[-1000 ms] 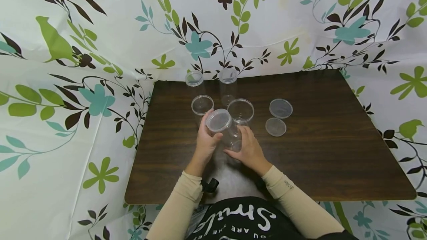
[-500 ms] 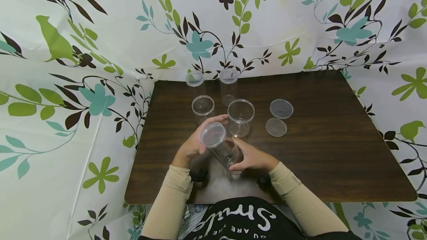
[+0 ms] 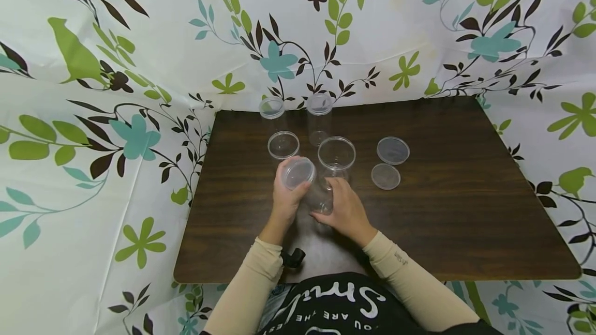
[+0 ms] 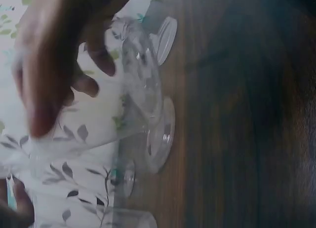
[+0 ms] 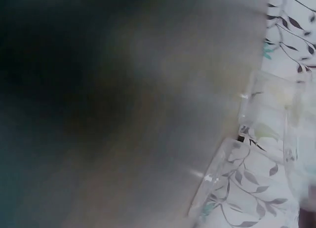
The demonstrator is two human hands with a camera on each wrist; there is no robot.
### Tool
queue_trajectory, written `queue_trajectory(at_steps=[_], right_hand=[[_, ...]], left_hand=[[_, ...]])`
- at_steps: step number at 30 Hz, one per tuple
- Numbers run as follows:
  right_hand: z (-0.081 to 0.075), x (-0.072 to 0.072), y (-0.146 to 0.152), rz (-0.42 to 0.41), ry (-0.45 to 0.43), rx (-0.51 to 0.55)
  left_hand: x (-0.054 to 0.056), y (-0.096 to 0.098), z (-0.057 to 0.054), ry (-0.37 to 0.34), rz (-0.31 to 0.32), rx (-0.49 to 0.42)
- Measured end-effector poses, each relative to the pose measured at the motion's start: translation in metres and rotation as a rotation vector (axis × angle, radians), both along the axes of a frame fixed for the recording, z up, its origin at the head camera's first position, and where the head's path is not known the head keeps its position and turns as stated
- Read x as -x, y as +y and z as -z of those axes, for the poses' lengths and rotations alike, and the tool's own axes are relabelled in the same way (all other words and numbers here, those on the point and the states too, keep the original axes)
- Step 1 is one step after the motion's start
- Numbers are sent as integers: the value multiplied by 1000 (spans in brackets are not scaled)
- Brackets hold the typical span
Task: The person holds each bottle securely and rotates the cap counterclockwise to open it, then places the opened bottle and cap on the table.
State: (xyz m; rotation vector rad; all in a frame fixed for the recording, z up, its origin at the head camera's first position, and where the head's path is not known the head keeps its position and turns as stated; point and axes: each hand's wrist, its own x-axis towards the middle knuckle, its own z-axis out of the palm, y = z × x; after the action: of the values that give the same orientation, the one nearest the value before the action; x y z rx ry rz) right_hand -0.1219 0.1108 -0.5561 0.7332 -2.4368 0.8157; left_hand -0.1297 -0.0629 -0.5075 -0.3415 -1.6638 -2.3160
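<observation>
In the head view, a clear plastic jar (image 3: 320,199) with a frosted lid (image 3: 298,171) is held tilted in front of the body, its lid end to the left. My left hand (image 3: 287,196) grips it around the lid end, thumb at the lid's near edge. Lower down, my right hand (image 3: 345,208) holds the jar's body between thumb and fingers. Just behind the hands stand two lidless clear jars, a wider one (image 3: 336,154) and a narrower one (image 3: 283,145). The left wrist view shows the held jar blurred and see-through.
Two lidded clear jars, one at the back left (image 3: 272,110) and one beside it (image 3: 319,112), stand near the patterned curtain (image 3: 177,25). Two loose round lids, a larger (image 3: 393,150) and a smaller (image 3: 385,177), lie right of the hands on the dark wooden table (image 3: 465,211).
The jar first came toward the body, with the left hand loosened around its lid end. Since then both hands have moved it away again, and the left fingers have closed around the lid.
</observation>
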Motion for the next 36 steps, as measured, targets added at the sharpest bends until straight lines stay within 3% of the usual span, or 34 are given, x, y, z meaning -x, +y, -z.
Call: queue_trajectory(at_steps=[4, 8, 11, 15, 18, 23, 28, 32, 36], right_hand=[[3, -1, -4, 130, 134, -40], [4, -1, -5, 143, 166, -35], [4, 0, -4, 117, 135, -5], [2, 2, 0, 26, 24, 75], [-3, 4, 7, -122, -128, 138], [-11, 7, 21, -404, -461, 174], [-14, 9, 28, -558, -700, 168], [-15, 8, 28, -580, -734, 178], [-15, 8, 23, -458, -543, 112]], left_hand=[[-1, 9, 0, -29, -101, -4], [-2, 11, -1, -28, -108, -12], [-3, 8, -2, 4, -24, -35], [-1, -1, -3, 57, 170, -63], [4, -12, -4, 86, 303, -42], [13, -32, -6, 108, 502, 15], [17, -43, -9, 114, 686, 71], [19, -43, -8, 122, 711, 115], [17, -39, -5, 101, 596, 127]])
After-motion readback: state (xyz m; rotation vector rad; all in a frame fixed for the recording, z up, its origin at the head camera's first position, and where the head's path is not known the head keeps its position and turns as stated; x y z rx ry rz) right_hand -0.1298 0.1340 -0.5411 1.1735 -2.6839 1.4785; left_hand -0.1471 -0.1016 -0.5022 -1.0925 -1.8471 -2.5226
